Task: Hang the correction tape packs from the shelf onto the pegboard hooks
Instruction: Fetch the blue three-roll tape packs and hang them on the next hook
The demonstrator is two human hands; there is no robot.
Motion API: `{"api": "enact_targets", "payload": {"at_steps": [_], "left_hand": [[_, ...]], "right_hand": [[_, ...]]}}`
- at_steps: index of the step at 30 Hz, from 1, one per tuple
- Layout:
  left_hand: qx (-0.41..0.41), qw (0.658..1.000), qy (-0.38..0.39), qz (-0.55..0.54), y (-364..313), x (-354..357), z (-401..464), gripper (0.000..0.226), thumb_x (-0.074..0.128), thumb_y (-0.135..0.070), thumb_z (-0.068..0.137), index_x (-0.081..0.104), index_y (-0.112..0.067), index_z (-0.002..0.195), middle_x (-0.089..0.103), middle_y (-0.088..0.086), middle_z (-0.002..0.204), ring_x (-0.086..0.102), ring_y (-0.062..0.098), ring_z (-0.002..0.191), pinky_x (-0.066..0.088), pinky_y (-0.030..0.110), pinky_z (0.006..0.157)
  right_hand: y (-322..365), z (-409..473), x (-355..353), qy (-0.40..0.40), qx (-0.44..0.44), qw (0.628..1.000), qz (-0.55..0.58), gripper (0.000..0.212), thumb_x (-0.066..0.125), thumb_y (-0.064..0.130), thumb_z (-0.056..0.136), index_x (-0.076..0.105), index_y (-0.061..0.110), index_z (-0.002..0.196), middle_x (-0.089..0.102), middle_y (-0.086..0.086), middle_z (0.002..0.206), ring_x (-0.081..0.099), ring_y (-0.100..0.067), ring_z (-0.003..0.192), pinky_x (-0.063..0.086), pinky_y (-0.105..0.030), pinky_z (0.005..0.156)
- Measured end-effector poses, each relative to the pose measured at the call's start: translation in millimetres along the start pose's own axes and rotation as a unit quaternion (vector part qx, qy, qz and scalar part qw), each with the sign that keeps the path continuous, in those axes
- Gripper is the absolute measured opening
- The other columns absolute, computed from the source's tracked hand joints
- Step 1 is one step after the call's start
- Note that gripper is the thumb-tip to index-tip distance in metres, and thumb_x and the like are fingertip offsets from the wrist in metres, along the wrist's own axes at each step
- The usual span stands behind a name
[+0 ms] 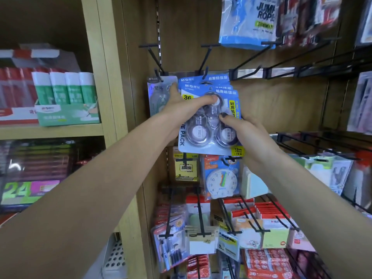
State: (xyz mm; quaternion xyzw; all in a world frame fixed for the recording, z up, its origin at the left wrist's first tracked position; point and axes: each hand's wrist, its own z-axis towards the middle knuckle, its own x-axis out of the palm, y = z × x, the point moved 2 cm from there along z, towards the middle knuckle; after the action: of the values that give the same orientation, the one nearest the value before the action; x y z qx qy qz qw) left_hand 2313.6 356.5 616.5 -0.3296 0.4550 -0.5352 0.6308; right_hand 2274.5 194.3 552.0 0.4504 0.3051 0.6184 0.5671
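Left to right. Glue stick box (66, 109) on the shelf (52, 130) at 9 o'clock, not involved. Clear-fronted pack (159, 95) hangs on the left hook (156, 61). Left hand (181, 106) grasps the correction tape packs (209, 121) from the left edge, thumb across the front blister; right hand (247, 133) grasps the lower right corner. Stack looks like 3 cards, fanned, just under the middle hook (205, 63) at 12 o'clock. Cannot tell if any hang hole is on the tip yet.

Risks: holes misaligned from the fan, so only the front card threads and the back ones drop; left knuckles nudging the neighbour pack off its hook.
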Motion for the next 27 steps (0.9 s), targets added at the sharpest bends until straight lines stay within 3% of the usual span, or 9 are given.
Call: {"api": "enact_targets", "payload": {"at_steps": [3, 5, 8, 11, 15, 18, 23, 27], "left_hand": [[-0.015, 1.000, -0.009, -0.015, 1, 0, 8, 0.134, 0.095, -0.049, 0.067, 0.006, -0.033, 0.167, 0.051, 0.000, 0.155, 0.056, 0.023, 0.136, 0.047, 0.046, 0.115], [-0.030, 0.999, -0.021, -0.024, 3, 1, 10, 0.141, 0.096, -0.057, 0.051, 0.015, -0.032, 0.163, 0.058, 0.004, 0.148, 0.062, 0.026, 0.129, 0.053, 0.048, 0.108], [-0.037, 0.998, -0.039, -0.026, 7, 2, 11, 0.144, 0.092, -0.064, 0.035, 0.022, -0.035, 0.158, 0.052, 0.008, 0.151, 0.062, 0.030, 0.129, 0.056, 0.052, 0.103], [-0.029, 0.998, -0.041, -0.034, 7, 4, 11, 0.131, 0.093, -0.056, 0.049, 0.026, -0.028, 0.158, 0.057, 0.007, 0.147, 0.064, 0.029, 0.126, 0.055, 0.051, 0.104], [-0.017, 0.998, -0.047, -0.030, 5, 4, 5, 0.125, 0.092, -0.054, 0.049, 0.032, -0.026, 0.155, 0.066, 0.004, 0.135, 0.068, 0.027, 0.119, 0.057, 0.050, 0.102], [-0.010, 0.999, -0.040, -0.035, 7, 2, -1, 0.105, 0.091, -0.046, 0.059, 0.042, -0.021, 0.148, 0.070, 0.003, 0.126, 0.071, 0.025, 0.111, 0.059, 0.047, 0.099], [0.004, 0.996, -0.027, -0.083, 20, -1, -13, 0.057, 0.087, -0.035, 0.083, 0.056, -0.021, 0.129, 0.077, 0.002, 0.115, 0.076, 0.023, 0.105, 0.061, 0.047, 0.096], [0.043, 0.991, -0.041, -0.123, 25, -2, -24, 0.057, 0.087, -0.033, 0.085, 0.057, -0.022, 0.132, 0.078, -0.001, 0.118, 0.078, 0.022, 0.104, 0.060, 0.051, 0.098]], "right_hand": [[3, 18, 2, 0.002, 0.021, 0.999, -0.030, 0.039, 0.076, 0.030, 0.090, 0.073, 0.019, 0.127, 0.082, -0.005, 0.116, 0.078, -0.027, 0.109, 0.059, -0.053, 0.103], [5, 27, 3, 0.008, 0.040, 0.998, -0.036, 0.041, 0.077, 0.030, 0.090, 0.071, 0.018, 0.129, 0.082, -0.007, 0.115, 0.078, -0.029, 0.107, 0.061, -0.054, 0.098], [9, 38, 2, 0.013, 0.053, 0.997, -0.055, 0.051, 0.081, 0.036, 0.079, 0.073, 0.018, 0.126, 0.082, -0.008, 0.114, 0.077, -0.032, 0.109, 0.060, -0.056, 0.100], [10, 40, 0, 0.028, 0.056, 0.997, -0.053, 0.040, 0.077, 0.031, 0.088, 0.075, 0.014, 0.124, 0.081, -0.012, 0.117, 0.076, -0.036, 0.111, 0.058, -0.057, 0.103], [10, 34, -1, 0.030, 0.072, 0.996, -0.048, 0.032, 0.070, 0.024, 0.099, 0.071, 0.010, 0.129, 0.080, -0.014, 0.118, 0.076, -0.035, 0.111, 0.063, -0.050, 0.095], [8, 27, 0, 0.014, 0.065, 0.996, -0.056, 0.033, 0.072, 0.025, 0.098, 0.072, 0.012, 0.128, 0.081, -0.013, 0.115, 0.078, -0.034, 0.107, 0.064, -0.048, 0.090], [1, 3, -5, 0.023, 0.037, 0.999, -0.029, 0.031, 0.072, 0.019, 0.099, 0.071, 0.018, 0.129, 0.081, -0.008, 0.118, 0.077, -0.031, 0.112, 0.058, -0.056, 0.102], [-2, -26, -5, 0.071, -0.002, 0.997, -0.005, 0.037, 0.066, 0.013, 0.102, 0.066, 0.025, 0.137, 0.078, -0.006, 0.127, 0.074, -0.030, 0.119, 0.057, -0.051, 0.104]]}}
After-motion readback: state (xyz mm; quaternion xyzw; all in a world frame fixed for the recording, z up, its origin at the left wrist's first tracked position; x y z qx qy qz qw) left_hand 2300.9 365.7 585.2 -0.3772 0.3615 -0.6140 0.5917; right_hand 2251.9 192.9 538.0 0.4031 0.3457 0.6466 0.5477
